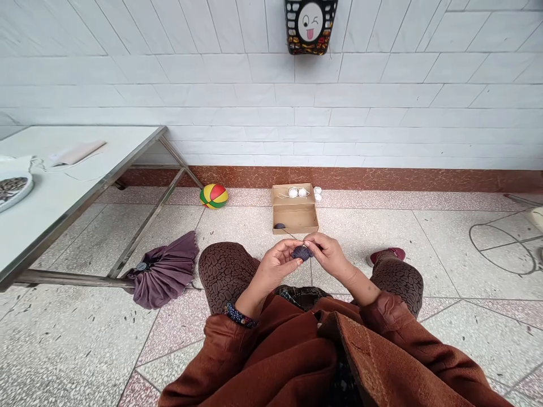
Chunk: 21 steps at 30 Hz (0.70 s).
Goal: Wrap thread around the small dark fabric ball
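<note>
Between my hands, above my lap, is a small ball of dark purple-grey yarn [302,252]. My left hand [276,263] cups the ball from the left, its fingers curled round it. On the other side my right hand [326,252] pinches at the ball's top edge, where a dark strand runs off toward the box. An open cardboard box [296,215] lies on the floor just beyond my hands. In its lower part sits a second dark yarn ball [279,226]. White yarn balls [297,192] rest in its lid, and others lie on the floor beside it.
A white table [80,164] with a plate [17,189] stands at the left. Under its edge are a purple folded umbrella [165,271] and a coloured ball [214,196]. A black basket [311,28] hangs on the tiled wall. A metal ring frame [503,243] stands at the right.
</note>
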Available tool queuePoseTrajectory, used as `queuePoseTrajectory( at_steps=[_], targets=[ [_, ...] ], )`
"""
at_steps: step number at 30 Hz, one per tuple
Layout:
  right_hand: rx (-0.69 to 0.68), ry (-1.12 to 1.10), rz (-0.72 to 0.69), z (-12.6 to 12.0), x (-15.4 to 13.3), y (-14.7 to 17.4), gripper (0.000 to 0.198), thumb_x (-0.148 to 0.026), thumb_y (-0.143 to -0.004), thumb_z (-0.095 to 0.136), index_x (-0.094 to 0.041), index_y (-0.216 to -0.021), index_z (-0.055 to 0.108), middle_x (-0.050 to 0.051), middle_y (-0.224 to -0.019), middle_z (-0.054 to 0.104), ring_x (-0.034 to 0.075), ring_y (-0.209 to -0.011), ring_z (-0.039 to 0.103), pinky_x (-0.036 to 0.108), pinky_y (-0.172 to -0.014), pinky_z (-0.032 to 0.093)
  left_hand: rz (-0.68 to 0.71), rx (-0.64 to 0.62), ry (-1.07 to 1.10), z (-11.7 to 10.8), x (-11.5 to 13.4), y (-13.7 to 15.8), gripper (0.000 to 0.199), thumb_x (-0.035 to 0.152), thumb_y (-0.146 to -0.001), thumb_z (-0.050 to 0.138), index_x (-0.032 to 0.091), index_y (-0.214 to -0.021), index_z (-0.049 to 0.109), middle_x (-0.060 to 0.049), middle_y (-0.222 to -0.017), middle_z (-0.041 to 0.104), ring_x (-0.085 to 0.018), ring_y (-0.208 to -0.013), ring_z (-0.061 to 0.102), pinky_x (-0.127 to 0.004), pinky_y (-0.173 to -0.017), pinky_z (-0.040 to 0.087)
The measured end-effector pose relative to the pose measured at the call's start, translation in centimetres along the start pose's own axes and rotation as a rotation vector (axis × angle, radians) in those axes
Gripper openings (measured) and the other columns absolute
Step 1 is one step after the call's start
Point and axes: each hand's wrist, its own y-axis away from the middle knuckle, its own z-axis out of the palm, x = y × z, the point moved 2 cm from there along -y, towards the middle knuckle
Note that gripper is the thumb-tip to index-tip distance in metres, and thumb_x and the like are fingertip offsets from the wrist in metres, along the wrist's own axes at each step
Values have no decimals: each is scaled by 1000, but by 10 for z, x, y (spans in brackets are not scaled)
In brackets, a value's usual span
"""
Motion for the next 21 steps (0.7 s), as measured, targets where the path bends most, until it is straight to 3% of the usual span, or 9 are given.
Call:
queuePoseTrajectory(
  at_steps=[5,8,14,18,21],
  targets=[
    [-64,-3,8,18,4,16,23,-29,-104,46,-20,-90,62,4,-79,66,17,-72,64,27,-68,50,-36,114,187,-3,-2,-2,38,28,-73,82,21,-106,63,-2,-97,65,-14,-82,60,-29,-77,50],
    [-132,7,-2,21,2,20,22,-29,-104,46,-20,-93,63,5,-86,69,17,-80,65,28,-75,52,-34,197,196,-6,-4,-4,37,26,-71,82,21,-102,61,-1,-93,64,-12,-78,59,-29,-76,49],
    [-230,23,-138,15,-15,20,20,-29,-103,49,-20,-92,64,4,-79,67,16,-72,63,27,-70,51,24,361,-118,-15,-6,-5,31,23,-74,76,20,-100,60,1,-84,64,-13,-77,58,-27,-75,45],
    [-193,46,-181,5,-22,14,20,-30,-103,51,-21,-94,66,4,-77,65,16,-70,62,27,-66,50,38,274,-280,-11,-7,-5,29,20,-73,74,20,-98,59,1,-83,64,-13,-75,59,-27,-74,45],
    [-111,88,-157,-5,-19,7,24,-33,-104,50,-22,-96,68,5,-79,66,17,-73,63,28,-68,50,32,141,-307,-3,-6,-3,28,20,-72,75,19,-96,60,0,-82,63,-13,-75,58,-27,-73,45]
  ],
)
